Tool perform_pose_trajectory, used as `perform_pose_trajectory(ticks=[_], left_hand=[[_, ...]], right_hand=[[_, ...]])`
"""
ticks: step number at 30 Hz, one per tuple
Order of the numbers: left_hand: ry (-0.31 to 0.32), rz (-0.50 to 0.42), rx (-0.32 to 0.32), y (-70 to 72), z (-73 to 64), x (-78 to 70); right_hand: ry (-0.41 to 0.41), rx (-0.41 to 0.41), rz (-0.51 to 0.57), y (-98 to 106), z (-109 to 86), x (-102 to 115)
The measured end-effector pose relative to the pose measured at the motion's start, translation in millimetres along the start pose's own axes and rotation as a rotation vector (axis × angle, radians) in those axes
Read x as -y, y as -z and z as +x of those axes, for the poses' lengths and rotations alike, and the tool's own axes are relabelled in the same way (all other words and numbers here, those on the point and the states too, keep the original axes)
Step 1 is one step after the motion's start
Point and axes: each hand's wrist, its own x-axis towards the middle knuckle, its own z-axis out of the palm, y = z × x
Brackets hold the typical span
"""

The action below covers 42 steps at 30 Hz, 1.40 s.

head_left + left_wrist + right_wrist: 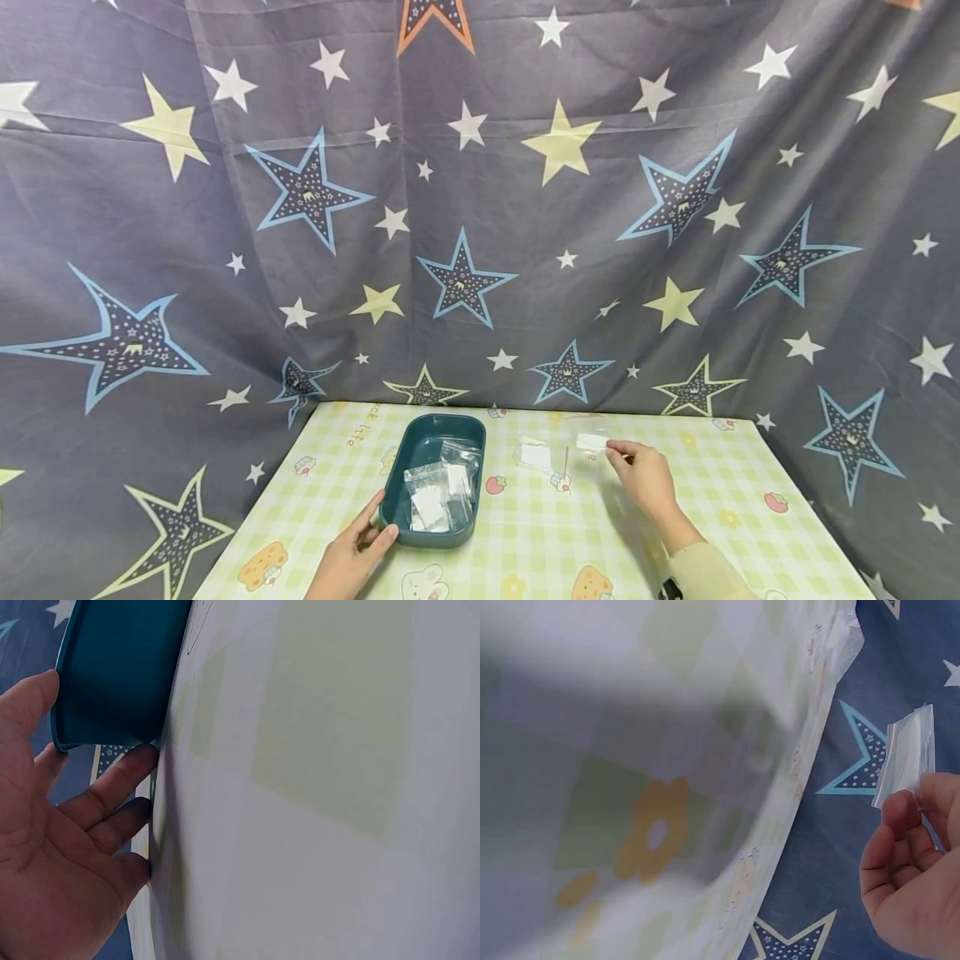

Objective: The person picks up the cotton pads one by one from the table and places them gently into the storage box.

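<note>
A dark teal rectangular box stands on the table with several small clear zip bags inside, each showing something white. My left hand holds the box at its near left corner, with the thumb against the rim and other fingers around the side and low edge. Between thumb and fingertips, my right hand pinches another clear zip bag with a white content, above the table's far part. One more zip bag lies on the table between the box and my right hand.
A green-checked tablecloth printed with cartoon figures covers the table. Behind it hangs a dark star-patterned curtain, close along the table's far edge. A thin reddish line shows beside the loose bag; I cannot tell what it is.
</note>
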Motion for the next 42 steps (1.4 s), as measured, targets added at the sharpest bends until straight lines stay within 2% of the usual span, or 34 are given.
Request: perform_pose_trajectory(ticks=[7,12,18,25,29,33,42], left_hand=[[0.009,0.009,-0.001,0.6,0.2,-1.1],[0.011,0.017,0.002,0.6,0.7,-1.5],[0.012,0.014,0.008,0.2,1.5,-0.4],[0.021,0.005,0.020,0.4,2.0,-1.1],[0.023,0.003,0.022,0.7,1.8,-1.3],[0.020,0.008,0.016,0.4,2.0,-1.1],[0.026,-0.003,0.017,-0.1,2.6,-1.1]], right_hand=[[0.036,-0.027,0.071,-1,0.1,15],[-0.019,0.020,0.167,1,1.2,27],[-0.100,0.087,0.343,3,1.5,41],[-0.171,0.114,0.501,4,2.8,57],[-0.179,0.123,0.541,4,2.1,68],[-0.152,0.135,0.550,1,1.4,77],[-0.133,0.149,0.585,-10,0.1,87]])
